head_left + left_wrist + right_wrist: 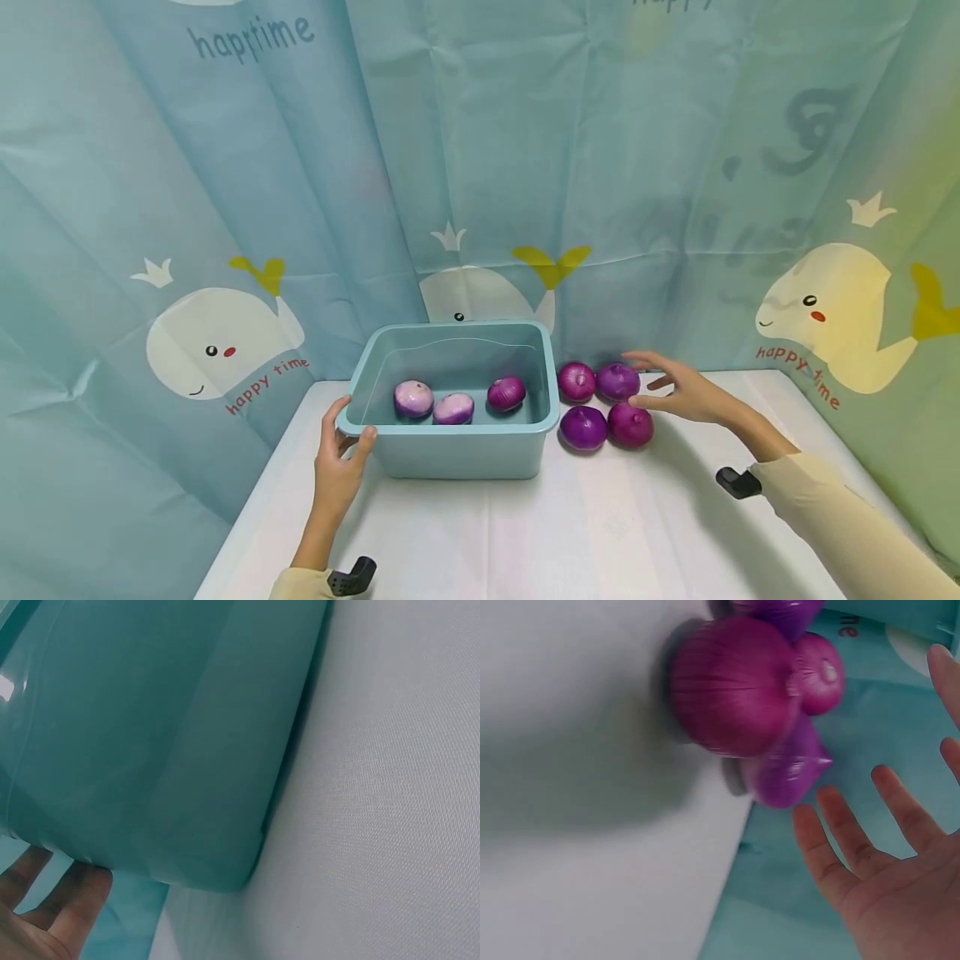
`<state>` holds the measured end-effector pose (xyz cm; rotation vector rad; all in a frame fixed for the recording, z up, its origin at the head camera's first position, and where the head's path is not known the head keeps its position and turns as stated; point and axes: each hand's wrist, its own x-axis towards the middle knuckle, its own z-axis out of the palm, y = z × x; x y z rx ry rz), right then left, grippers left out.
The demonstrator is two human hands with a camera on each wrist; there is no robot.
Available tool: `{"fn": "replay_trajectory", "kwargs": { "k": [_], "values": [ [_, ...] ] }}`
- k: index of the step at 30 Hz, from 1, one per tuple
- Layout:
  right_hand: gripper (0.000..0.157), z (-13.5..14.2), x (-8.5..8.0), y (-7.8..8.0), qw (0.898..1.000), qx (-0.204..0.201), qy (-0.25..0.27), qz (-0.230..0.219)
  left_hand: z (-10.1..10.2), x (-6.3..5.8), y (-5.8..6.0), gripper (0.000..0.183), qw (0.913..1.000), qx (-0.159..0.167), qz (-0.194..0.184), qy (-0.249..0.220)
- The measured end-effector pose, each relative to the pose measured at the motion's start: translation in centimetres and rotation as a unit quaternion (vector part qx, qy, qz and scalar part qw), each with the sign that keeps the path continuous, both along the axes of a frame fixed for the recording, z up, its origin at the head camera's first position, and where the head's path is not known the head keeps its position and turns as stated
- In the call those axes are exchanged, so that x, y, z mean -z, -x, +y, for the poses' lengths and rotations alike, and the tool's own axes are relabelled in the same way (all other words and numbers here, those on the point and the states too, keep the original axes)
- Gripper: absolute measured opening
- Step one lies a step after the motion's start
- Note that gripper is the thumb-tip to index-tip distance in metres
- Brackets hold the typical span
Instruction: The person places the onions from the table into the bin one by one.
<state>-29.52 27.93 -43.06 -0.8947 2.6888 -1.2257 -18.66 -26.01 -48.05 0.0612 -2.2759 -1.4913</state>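
Observation:
At its front-left corner, a teal plastic bin (457, 454) is held by my left hand (341, 467), thumb on the front rim and fingers along the left side. In the left wrist view, fingertips (94, 881) touch the bin's wall (165, 742). Inside lie 3 onions: two pale purple-and-white ones, a left onion (413, 399) and a middle onion (453, 409), plus a darker red onion (506, 393). My right hand (686, 392), fingers spread, hovers just right of several purple onions clustered beside the bin. Nearest it are a front-right onion (630, 425) and a back-right onion (618, 381).
Also in the cluster are a back-left onion (577, 382) and a front-left onion (583, 428). All stand on a white-covered table (570, 533). Behind the bin hangs a teal curtain (487, 167) printed with whales. Each wrist carries a black camera mount (738, 482).

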Motion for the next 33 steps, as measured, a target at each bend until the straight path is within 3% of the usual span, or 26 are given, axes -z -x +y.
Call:
{"fn": "replay_trajectory", "kwargs": {
  "k": [13, 18, 23, 29, 33],
  "values": [
    [0.066, 1.1, 3.6, -1.0, 0.998, -0.019, 0.011, -0.055, 0.1, -0.2, -0.1, 0.065, 1.0000, -0.002, -0.005, 0.001],
    [0.059, 1.1, 4.5, -1.0, 0.998, -0.046, 0.024, -0.041, 0.2, -0.2, -0.1, 0.065, 1.0000, -0.003, -0.002, 0.001],
    [0.054, 0.8, 4.9, -1.0, 0.998, -0.060, 0.014, -0.030, 0.0, -0.1, -0.1, 0.065, 1.0000, -0.007, -0.002, 0.000],
    [0.054, 0.5, 5.0, -1.2, 0.996, -0.055, 0.011, -0.066, 0.0, -0.2, -0.1, 0.065, 1.0000, -0.003, -0.004, -0.001],
    [0.053, 0.3, 5.1, -1.2, 0.996, -0.055, 0.012, -0.067, 0.1, -0.2, -0.2, 0.065, 1.0000, -0.002, -0.004, 0.000]
  ]
}}
